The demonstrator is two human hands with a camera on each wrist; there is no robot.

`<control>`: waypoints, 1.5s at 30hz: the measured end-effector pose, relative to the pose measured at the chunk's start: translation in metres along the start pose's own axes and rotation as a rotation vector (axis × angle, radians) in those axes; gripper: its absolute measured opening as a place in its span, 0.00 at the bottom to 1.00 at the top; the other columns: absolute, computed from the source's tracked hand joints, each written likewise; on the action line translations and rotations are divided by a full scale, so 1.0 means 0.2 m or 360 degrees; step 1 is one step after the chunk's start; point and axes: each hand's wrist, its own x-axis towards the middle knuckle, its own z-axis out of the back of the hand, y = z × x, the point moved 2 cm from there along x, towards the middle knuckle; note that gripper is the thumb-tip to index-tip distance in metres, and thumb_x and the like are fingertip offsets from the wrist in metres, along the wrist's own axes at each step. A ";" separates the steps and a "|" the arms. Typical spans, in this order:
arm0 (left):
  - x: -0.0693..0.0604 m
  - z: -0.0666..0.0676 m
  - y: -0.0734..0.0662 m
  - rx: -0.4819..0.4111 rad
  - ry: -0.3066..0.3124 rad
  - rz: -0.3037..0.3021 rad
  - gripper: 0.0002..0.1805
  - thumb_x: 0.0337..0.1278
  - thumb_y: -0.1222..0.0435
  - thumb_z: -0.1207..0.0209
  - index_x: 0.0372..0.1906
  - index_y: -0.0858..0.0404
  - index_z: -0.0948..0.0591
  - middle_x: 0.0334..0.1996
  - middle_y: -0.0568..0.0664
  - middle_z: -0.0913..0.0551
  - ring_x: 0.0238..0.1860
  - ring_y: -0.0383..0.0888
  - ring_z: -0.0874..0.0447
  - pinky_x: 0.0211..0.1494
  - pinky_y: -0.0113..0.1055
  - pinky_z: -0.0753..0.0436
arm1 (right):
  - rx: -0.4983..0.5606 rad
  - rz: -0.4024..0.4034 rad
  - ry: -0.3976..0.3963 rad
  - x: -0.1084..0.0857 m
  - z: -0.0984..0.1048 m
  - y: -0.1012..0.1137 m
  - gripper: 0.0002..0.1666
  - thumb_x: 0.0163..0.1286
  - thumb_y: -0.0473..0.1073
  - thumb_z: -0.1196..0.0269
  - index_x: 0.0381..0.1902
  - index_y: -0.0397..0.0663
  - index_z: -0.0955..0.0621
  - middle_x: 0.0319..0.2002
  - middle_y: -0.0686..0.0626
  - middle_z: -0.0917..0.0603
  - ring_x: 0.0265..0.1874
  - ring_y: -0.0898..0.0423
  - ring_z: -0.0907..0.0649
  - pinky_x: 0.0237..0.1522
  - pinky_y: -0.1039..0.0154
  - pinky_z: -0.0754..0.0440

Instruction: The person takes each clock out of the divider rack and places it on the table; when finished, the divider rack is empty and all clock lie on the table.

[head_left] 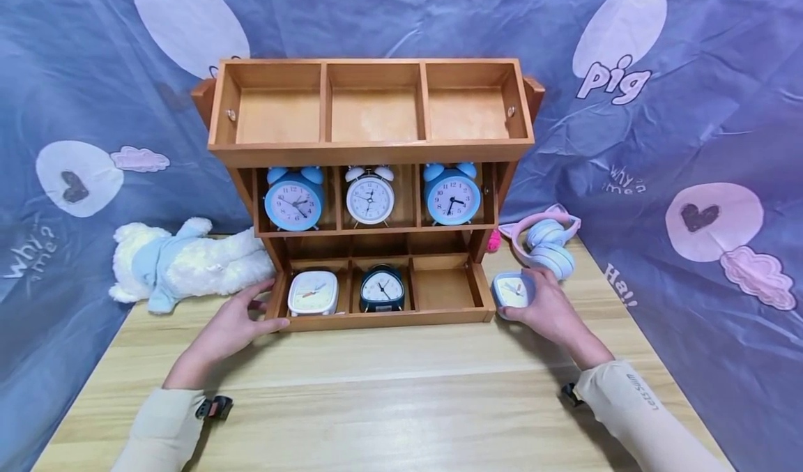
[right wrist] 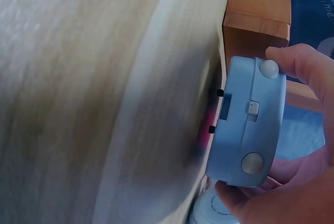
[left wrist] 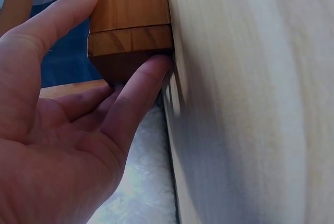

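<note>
Two hands are busy around a three-tiered brown wooden shelf (head_left: 370, 156) at the centre of the head view. At the right of the frame, our right hand (head_left: 552, 311) pinches a small light-blue, rounded-square alarm clock (head_left: 513, 291) by its edges, the grip parted only as wide as its body. We have this clock just beside the shelf's lower right end, outside the compartments; we cannot tell whether it touches the pale wood-grain bench (head_left: 401, 402). Toward the lower left, our left hand (head_left: 228, 327) holds the shelf's bottom corner, thumb at the front and fingers round the side, its grip spread about as far as the wood. On the bottom tier we see a white rounded-square clock (head_left: 313, 293) at left and a dark teal triangular clock (head_left: 383, 288) in the middle. Above, two blue round twin-bell clocks (head_left: 293, 205) flank a white round twin-bell clock (head_left: 370, 200). A white plush toy (head_left: 203, 266) in a light-blue top lies at left; pink-and-blue headphones (head_left: 544, 233) lie near our right hand.
</note>
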 end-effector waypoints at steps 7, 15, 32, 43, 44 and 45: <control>0.01 -0.01 0.00 -0.0027 0.0004 -0.0011 0.57 0.67 0.49 0.22 0.88 0.69 0.38 0.81 0.72 0.27 0.69 0.71 0.15 0.57 0.51 0.10 | -0.0002 -0.0028 0.0022 0.00 -0.01 -0.01 0.67 0.59 0.51 0.16 0.83 0.23 0.37 0.79 0.22 0.37 0.71 0.22 0.25 0.74 0.25 0.27; 0.00 0.00 0.01 -0.0014 -0.0017 0.0000 0.57 0.67 0.47 0.22 0.88 0.69 0.38 0.81 0.72 0.28 0.70 0.71 0.15 0.66 0.63 0.13 | 0.0013 -0.0009 0.0037 0.00 -0.01 0.00 0.68 0.60 0.53 0.16 0.84 0.24 0.38 0.81 0.21 0.39 0.70 0.21 0.24 0.72 0.24 0.26; -0.01 -0.01 0.00 -0.0011 -0.0007 -0.0006 0.56 0.67 0.49 0.21 0.87 0.70 0.37 0.80 0.73 0.27 0.68 0.70 0.15 0.61 0.59 0.11 | 0.0024 0.0002 0.0024 0.00 0.00 0.00 0.63 0.65 0.55 0.19 0.84 0.27 0.36 0.82 0.23 0.38 0.75 0.20 0.28 0.77 0.24 0.30; 0.00 0.00 0.00 -0.0015 -0.0006 -0.0014 0.56 0.67 0.49 0.22 0.88 0.70 0.37 0.80 0.73 0.26 0.68 0.71 0.15 0.62 0.60 0.11 | 0.0053 0.0014 -0.0009 -0.01 0.01 0.01 0.61 0.66 0.55 0.19 0.83 0.29 0.35 0.81 0.24 0.34 0.75 0.21 0.27 0.76 0.24 0.30; 0.00 0.00 0.00 -0.0013 -0.0006 -0.0014 0.56 0.67 0.49 0.22 0.88 0.70 0.37 0.79 0.73 0.26 0.68 0.71 0.15 0.62 0.60 0.11 | 0.0053 0.0019 -0.0013 -0.01 0.01 0.01 0.61 0.66 0.55 0.19 0.83 0.29 0.34 0.80 0.24 0.34 0.75 0.21 0.27 0.76 0.24 0.30; 0.00 0.00 0.00 -0.0014 -0.0005 -0.0014 0.56 0.67 0.49 0.22 0.87 0.70 0.37 0.79 0.74 0.26 0.68 0.71 0.15 0.62 0.60 0.11 | 0.0053 0.0023 -0.0017 -0.01 0.01 0.01 0.60 0.66 0.55 0.19 0.83 0.29 0.34 0.80 0.23 0.34 0.75 0.21 0.27 0.76 0.24 0.30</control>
